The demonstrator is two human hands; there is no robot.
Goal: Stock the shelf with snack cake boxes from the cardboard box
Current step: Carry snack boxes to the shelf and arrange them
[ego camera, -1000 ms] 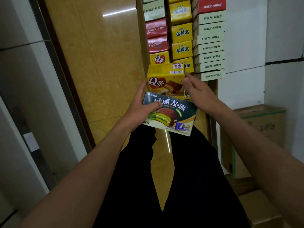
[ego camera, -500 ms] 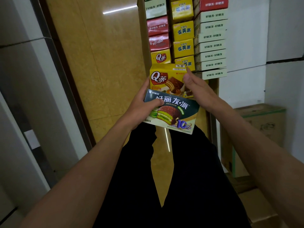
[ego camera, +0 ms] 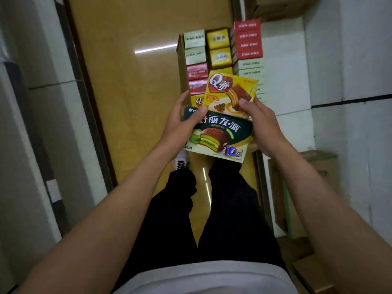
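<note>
Left hand [ego camera: 178,126] holds green box [ego camera: 220,137]; right hand [ego camera: 262,126] grips yellow box [ego camera: 228,92].

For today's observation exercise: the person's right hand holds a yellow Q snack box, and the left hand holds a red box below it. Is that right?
Not quite. In the head view the left hand holds a dark green box, not a red one. The right hand does hold the yellow Q box above it.

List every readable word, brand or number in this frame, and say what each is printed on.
"Q蒂": yellow box held by the right hand.
"好丽友·派": dark green box held by the left hand.
"10": same green box, lower corner; the small characters beside it are unreadable.
Packed boxes behind: print too blurred to read.
</note>
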